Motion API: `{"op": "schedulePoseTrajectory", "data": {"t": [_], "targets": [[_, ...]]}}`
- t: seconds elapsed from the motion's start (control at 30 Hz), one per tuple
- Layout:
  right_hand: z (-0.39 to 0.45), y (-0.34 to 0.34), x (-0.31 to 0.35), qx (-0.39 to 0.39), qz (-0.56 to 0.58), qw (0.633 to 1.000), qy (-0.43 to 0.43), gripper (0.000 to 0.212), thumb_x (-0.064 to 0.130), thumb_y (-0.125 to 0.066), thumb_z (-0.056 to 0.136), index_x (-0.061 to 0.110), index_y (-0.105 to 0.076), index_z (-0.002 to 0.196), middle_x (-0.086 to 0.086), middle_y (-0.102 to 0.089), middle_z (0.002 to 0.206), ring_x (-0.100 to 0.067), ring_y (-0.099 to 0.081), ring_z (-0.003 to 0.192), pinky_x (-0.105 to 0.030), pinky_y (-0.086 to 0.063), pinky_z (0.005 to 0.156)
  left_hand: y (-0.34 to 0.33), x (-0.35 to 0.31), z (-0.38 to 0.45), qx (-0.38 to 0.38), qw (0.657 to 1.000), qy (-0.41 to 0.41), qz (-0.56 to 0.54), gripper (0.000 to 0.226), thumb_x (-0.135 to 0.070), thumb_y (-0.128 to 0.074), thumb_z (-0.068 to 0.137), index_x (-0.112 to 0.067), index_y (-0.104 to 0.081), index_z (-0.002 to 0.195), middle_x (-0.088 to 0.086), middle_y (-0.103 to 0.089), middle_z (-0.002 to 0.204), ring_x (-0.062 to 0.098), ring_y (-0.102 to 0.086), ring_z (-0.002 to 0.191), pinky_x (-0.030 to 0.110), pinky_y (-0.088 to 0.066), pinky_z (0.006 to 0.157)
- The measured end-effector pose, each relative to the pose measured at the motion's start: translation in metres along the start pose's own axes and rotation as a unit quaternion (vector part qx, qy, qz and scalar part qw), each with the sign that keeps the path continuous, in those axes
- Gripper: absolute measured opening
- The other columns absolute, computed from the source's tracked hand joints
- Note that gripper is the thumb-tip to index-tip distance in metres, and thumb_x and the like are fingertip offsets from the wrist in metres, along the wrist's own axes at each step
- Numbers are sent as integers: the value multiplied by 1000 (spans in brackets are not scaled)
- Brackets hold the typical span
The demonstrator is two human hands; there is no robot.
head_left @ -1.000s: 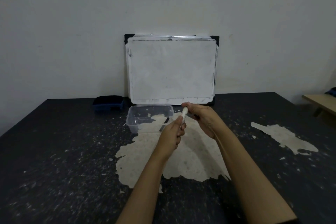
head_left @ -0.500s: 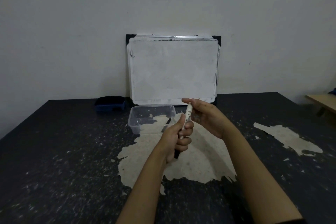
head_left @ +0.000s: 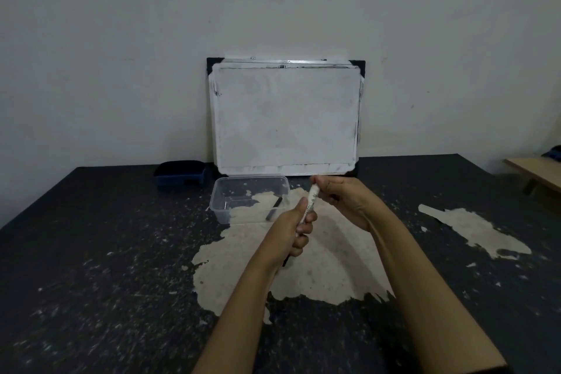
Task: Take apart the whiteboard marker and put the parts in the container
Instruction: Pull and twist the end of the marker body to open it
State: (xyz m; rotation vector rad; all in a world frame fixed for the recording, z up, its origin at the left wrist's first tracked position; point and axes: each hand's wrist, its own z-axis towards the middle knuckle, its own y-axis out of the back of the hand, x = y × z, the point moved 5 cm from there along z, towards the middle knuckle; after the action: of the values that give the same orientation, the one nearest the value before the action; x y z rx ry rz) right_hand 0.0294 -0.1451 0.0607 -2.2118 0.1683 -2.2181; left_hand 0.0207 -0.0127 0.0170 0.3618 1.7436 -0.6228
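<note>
I hold a white whiteboard marker (head_left: pixel 311 199) upright and slightly tilted above the table. My left hand (head_left: pixel 296 226) is wrapped around its lower barrel, and a dark end sticks out below the fist. My right hand (head_left: pixel 343 199) pinches the marker's top end with its fingertips. Just behind and to the left stands a clear plastic container (head_left: pixel 224 206) on the table. A thin black marker part (head_left: pixel 274 208) lies inside it near its right wall.
A whiteboard (head_left: pixel 285 118) leans against the wall at the back of the dark, worn table (head_left: pixel 91 267). A blue eraser tray (head_left: pixel 180 173) sits left of the board. A wooden bench edge (head_left: pixel 534 170) shows at far right.
My left hand slid down the barrel into a full fist, and the marker stands more upright. My right hand has stayed at the top end. The camera view shifted slightly.
</note>
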Motion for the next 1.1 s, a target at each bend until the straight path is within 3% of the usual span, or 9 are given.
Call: {"op": "schedulePoseTrajectory", "data": {"t": [0.17,0.27,0.4,0.47,0.53,0.7,0.87,0.97,1.1], "targets": [[-3,7,-7,-8,-3,1000,-14,18,16,-63,94,18,-80,87,6,-76,77,-17,-56,91,-24,-46,81,2,6,2,-64,993,-47,81,45,-54,-38,97,-23,-46,66,-13,-33,43,1,-22,34,15,-18,33],[-2,4,-5,14,-36,999,0,23,25,-58,99,24,-80,102,14,-72,78,-9,-54,80,-18,-48,73,-5,7,6,-80,995,-48,42,45,-52,-36,99,-22,-45,66,-13,-33,41,1,-22,33,15,-18,32],[-2,-2,-9,66,2,995,-75,31,41,-54,98,27,-78,113,3,-62,98,-15,-49,95,-31,-40,88,-10,7,8,-49,998,-39,-10,46,-50,-32,100,-21,-43,66,-13,-32,41,0,-20,31,14,-17,30],[-3,-7,-13,80,49,989,-113,30,39,-55,96,25,-81,104,6,-74,102,-14,-56,99,-33,-42,88,-9,8,9,-52,998,-42,-8,46,-51,-32,100,-21,-43,67,-12,-32,42,0,-20,31,14,-17,31],[-3,-11,-16,60,107,984,-130,32,31,-54,96,21,-84,91,6,-78,91,-12,-60,91,-30,-44,76,-10,11,10,-57,998,-41,-7,46,-50,-32,100,-20,-43,67,-12,-32,41,0,-20,32,14,-17,31],[-7,-25,-11,-9,135,983,-125,28,22,-45,101,13,-69,90,2,-67,82,-11,-56,79,-29,-38,62,-9,16,13,-70,996,-44,-25,47,-50,-33,100,-20,-44,67,-12,-33,41,1,-20,32,15,-17,31],[-6,-33,-13,-29,151,981,-118,21,20,-46,101,11,-62,89,-2,-60,85,-11,-53,77,-26,-39,63,-3,17,13,-74,995,-45,-41,47,-49,-33,100,-19,-44,66,-11,-32,42,1,-20,32,15,-16,31],[-4,-34,-11,-13,91,989,-119,25,28,-48,101,16,-66,90,2,-64,87,-10,-54,81,-30,-36,76,-1,13,14,-71,994,-59,-54,46,-48,-32,100,-19,-44,67,-11,-33,43,1,-21,32,15,-16,30],[2,-28,-9,40,-3,996,-85,42,49,-46,100,23,-72,120,5,-70,123,-12,-57,112,-36,-34,100,-5,9,19,-55,989,-44,-132,45,-50,-33,100,-17,-48,72,-11,-37,43,1,-23,30,15,-18,29]]}}
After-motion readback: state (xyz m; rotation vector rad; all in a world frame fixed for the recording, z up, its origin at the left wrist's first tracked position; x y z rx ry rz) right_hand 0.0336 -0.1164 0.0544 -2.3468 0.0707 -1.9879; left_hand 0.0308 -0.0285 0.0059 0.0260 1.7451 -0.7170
